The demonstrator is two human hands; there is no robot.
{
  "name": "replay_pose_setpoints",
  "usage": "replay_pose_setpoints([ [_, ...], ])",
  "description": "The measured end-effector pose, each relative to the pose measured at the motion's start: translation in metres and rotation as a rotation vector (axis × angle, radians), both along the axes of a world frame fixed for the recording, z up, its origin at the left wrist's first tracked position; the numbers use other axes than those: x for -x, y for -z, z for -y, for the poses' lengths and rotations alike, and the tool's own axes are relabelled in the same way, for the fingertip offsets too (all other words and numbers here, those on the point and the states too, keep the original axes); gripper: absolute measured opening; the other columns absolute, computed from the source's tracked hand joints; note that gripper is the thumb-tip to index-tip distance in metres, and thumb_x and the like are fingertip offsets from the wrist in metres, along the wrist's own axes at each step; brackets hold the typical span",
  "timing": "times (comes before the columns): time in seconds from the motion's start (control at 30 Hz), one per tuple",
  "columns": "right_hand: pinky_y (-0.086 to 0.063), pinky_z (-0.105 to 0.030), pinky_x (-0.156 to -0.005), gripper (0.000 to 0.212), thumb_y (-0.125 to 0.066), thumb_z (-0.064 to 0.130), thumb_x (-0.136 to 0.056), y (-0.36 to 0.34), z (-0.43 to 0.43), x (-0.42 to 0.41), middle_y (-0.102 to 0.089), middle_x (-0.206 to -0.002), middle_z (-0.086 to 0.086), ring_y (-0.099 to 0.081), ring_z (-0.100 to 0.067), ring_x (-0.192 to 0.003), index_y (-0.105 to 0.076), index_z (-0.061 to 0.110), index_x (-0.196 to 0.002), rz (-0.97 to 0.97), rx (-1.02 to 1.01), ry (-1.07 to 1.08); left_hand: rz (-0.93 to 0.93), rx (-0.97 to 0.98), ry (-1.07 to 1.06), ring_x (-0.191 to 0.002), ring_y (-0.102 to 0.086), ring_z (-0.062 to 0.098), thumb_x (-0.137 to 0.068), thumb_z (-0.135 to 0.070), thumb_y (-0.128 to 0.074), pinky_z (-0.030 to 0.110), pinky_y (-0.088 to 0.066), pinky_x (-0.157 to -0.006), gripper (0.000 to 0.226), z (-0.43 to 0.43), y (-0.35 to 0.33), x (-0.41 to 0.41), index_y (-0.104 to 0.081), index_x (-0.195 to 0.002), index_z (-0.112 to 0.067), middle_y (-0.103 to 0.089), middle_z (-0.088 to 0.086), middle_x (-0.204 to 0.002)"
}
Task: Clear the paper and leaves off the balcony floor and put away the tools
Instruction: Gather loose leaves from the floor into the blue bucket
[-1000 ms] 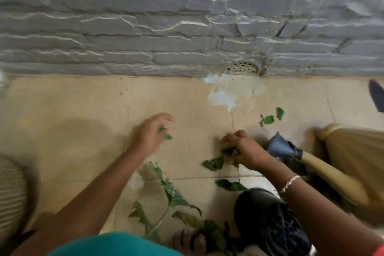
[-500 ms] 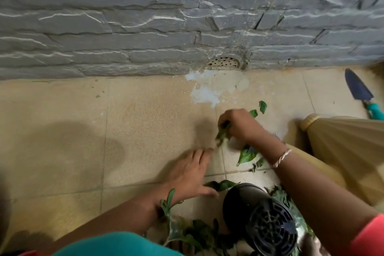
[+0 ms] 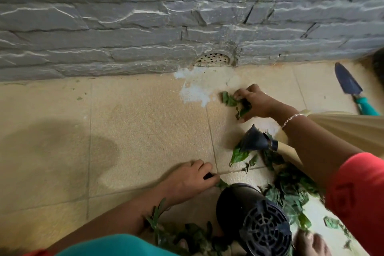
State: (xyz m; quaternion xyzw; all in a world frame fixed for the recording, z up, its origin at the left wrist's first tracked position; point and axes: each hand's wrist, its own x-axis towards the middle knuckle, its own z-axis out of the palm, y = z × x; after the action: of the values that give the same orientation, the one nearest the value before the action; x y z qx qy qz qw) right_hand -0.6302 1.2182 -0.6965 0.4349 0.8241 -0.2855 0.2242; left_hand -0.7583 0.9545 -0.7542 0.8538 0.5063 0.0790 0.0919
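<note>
Nearest, a black plastic pot (image 3: 255,220) lies on its side on the tiled balcony floor (image 3: 135,131), its holed base toward the camera. Its inside is hidden, so its contents cannot be told. No bin or bag shows.

A loose leaf pile (image 3: 291,191) lies just right of the pot, under the right arm. The left hand (image 3: 193,178) rests on the floor just left of the pot, fingers curled toward a single leaf (image 3: 222,184); whether it pinches that leaf cannot be told.

Further off lies a beige broom (image 3: 342,129) with a black cone-shaped end (image 3: 255,141). Beyond it the right hand (image 3: 254,101) grips a bunch of leaves (image 3: 229,101), fingers closed round them. A trowel (image 3: 349,84) lies far right. A drain (image 3: 214,59) sits at the foot of the stone wall (image 3: 104,16), near the gripped bunch.

Likely risks: scraps could slip from the full right hand and reach the drain, the right arm could scatter the pile, and the round pot could roll if nudged.
</note>
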Motion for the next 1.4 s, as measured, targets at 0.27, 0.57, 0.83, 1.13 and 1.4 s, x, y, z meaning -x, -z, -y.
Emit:
replay_pose_setpoints([
  [0.27, -0.035, -0.019, -0.061, 0.014, -0.065, 0.000, -0.075, 0.006, 0.021, 0.013, -0.061, -0.096, -0.006, -0.056, -0.021, -0.090, -0.070, 0.008, -0.086, 0.022, -0.090, -0.210, 0.680, 0.350, -0.721, -0.075, -0.058, 0.004, -0.091, -0.016, -0.057, 0.018, -0.051, -0.064, 0.017, -0.015, -0.023, 0.019, -0.060, -0.106, -0.021, -0.062, -0.010, -0.095],
  [0.57, -0.044, -0.020, -0.074, 0.011, -0.064, 0.008, -0.082, -0.060, 0.117, 0.078, -0.063, -0.095, -0.001, -0.057, -0.012, -0.083, -0.069, 0.011, -0.092, -0.250, -0.004, -0.299, 2.120, 0.831, -1.436, -0.057, -0.056, 0.016, -0.096, -0.013, -0.034, 0.028, -0.044, -0.060, 0.030, -0.052, -0.049, 0.039, -0.055, -0.076, -0.009, -0.061, 0.006, -0.062],
  [0.83, -0.049, -0.036, -0.080, 0.046, -0.050, -0.003, -0.084, -0.040, 0.164, 0.087, -0.057, -0.116, -0.010, -0.055, -0.029, -0.100, -0.050, 0.010, -0.128, -0.351, -0.164, -0.414, 2.177, 1.006, -1.328, -0.088, -0.064, 0.026, -0.093, -0.045, -0.040, 0.036, -0.048, -0.082, 0.049, -0.051, -0.055, 0.044, -0.067, -0.096, -0.005, -0.068, 0.016, -0.092],
  [1.13, -0.046, -0.041, -0.089, 0.037, -0.054, 0.001, -0.085, -0.058, 0.118, 0.067, -0.055, -0.121, -0.007, -0.050, -0.025, -0.112, -0.059, 0.015, -0.118, -0.419, -0.029, -0.090, 2.259, 0.950, -1.377, -0.059, -0.066, 0.019, -0.099, -0.022, -0.036, 0.020, -0.051, -0.048, 0.030, -0.055, -0.059, 0.044, -0.059, -0.089, -0.006, -0.069, 0.011, -0.069],
  [1.4, -0.049, -0.035, -0.082, 0.025, -0.053, 0.007, -0.088, -0.033, 0.140, 0.017, -0.060, -0.111, -0.007, -0.059, -0.025, -0.099, -0.059, 0.013, -0.111, -0.048, 0.065, -0.216, 1.937, 0.649, -1.329, -0.052, -0.046, 0.010, -0.096, 0.004, -0.033, 0.016, -0.033, -0.037, 0.036, -0.049, -0.053, 0.052, -0.060, -0.115, -0.012, -0.058, 0.005, -0.087],
])
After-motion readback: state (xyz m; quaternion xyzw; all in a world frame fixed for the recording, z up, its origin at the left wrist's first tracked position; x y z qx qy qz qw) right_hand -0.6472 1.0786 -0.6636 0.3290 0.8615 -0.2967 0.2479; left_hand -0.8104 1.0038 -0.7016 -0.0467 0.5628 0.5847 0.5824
